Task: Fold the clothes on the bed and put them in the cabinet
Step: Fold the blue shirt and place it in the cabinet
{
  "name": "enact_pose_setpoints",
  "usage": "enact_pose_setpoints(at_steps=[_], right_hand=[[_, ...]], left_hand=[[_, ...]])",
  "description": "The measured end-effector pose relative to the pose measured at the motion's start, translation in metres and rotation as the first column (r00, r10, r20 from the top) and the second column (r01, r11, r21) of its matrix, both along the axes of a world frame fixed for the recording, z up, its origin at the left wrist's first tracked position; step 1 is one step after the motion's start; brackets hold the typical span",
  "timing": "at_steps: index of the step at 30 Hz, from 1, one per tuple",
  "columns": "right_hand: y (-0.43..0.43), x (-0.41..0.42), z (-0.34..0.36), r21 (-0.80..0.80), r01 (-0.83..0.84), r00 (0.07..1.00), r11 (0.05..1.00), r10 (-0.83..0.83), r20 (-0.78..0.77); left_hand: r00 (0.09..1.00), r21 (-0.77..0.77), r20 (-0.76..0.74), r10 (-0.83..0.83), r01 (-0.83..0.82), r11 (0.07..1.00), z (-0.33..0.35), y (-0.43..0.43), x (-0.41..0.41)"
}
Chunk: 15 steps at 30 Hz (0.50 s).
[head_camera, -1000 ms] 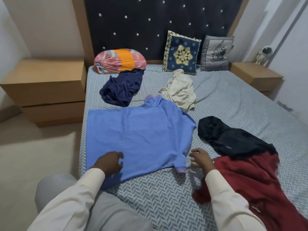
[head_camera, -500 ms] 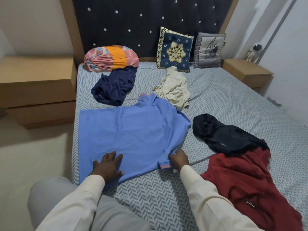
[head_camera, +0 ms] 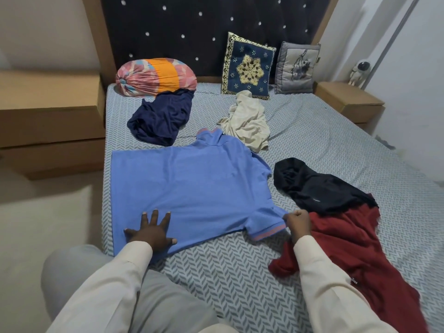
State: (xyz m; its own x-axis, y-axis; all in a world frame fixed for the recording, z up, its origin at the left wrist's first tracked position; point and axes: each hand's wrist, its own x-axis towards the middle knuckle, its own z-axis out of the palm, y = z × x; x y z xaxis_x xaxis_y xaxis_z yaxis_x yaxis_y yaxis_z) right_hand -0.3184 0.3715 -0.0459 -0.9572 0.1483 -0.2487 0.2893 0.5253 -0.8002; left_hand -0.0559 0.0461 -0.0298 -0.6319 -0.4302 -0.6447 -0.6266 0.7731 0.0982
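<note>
A light blue polo shirt (head_camera: 192, 186) lies spread flat on the bed (head_camera: 240, 272), collar toward the headboard. My left hand (head_camera: 151, 230) presses flat on its near hem, fingers spread. My right hand (head_camera: 296, 222) pinches the near sleeve's edge, pulled out to the right. A black garment (head_camera: 317, 188) and a dark red garment (head_camera: 355, 255) lie crumpled to the right, partly under my right arm. Farther back lie a navy garment (head_camera: 161, 118) and a cream garment (head_camera: 247, 121).
A pink and orange bolster (head_camera: 156, 76), a blue patterned cushion (head_camera: 248, 67) and a grey cushion (head_camera: 296, 68) lean at the dark headboard. Wooden bedside units stand at left (head_camera: 48, 109) and right (head_camera: 348, 102). Bare floor lies left of the bed.
My right hand reached the shirt's near sleeve, closed on it and drew it out to the right. My left hand slid forward and flattened on the hem.
</note>
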Motion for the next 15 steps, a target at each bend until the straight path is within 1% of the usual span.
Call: enact_pose_setpoints(at_steps=[2,3,5,6,8,9,10,11,12,13,14,15], right_hand=[[0.013,0.004,-0.004,0.231,-0.072,0.996,0.970,0.056,0.075],[0.013,0.007,-0.004,0.281,-0.079,0.995,0.956,0.058,0.082],[0.003,0.017,0.004,0.338,-0.061,0.998,0.939,0.063,0.006],[-0.005,0.018,0.005,0.350,-0.085,0.994,0.933,0.105,-0.039],[-0.023,0.017,0.004,0.361,-0.225,0.951,0.905,0.285,-0.122],[-0.032,0.014,0.001,0.362,-0.320,0.909,0.876,0.392,-0.145],[-0.040,0.013,-0.001,0.385,-0.419,0.852,0.822,0.503,-0.146],[-0.045,0.010,-0.006,0.433,-0.516,0.779,0.739,0.615,-0.121],[-0.048,0.007,-0.006,0.496,-0.583,0.717,0.644,0.695,-0.059],[-0.048,0.002,-0.009,0.551,-0.610,0.683,0.570,0.731,0.000],[-0.045,-0.005,-0.009,0.587,-0.587,0.713,0.557,0.699,0.050],[-0.041,-0.013,-0.011,0.609,-0.535,0.767,0.585,0.639,0.060]], left_hand=[[1.000,0.006,0.013,0.009,-0.010,1.000,0.001,0.002,-0.001],[1.000,0.005,0.017,0.014,-0.014,1.000,0.001,0.002,-0.001],[1.000,0.001,0.018,0.018,-0.018,1.000,-0.002,0.002,0.000],[1.000,-0.003,0.014,0.018,-0.018,1.000,-0.003,0.002,0.000],[1.000,-0.011,0.002,0.016,-0.016,1.000,-0.005,0.002,0.000],[1.000,-0.015,-0.001,0.019,-0.019,1.000,-0.006,0.001,0.000],[1.000,-0.015,-0.004,0.020,-0.020,1.000,-0.006,0.000,0.000],[1.000,-0.018,-0.009,0.021,-0.021,1.000,-0.007,0.000,0.001],[1.000,-0.025,-0.013,0.026,-0.026,0.999,-0.009,-0.001,0.001],[0.999,-0.036,-0.023,0.036,-0.037,0.999,-0.009,-0.003,0.000],[0.998,-0.055,-0.047,0.050,-0.052,0.997,-0.010,-0.004,-0.003],[0.994,-0.077,-0.086,0.066,-0.072,0.994,-0.009,-0.005,-0.005]])
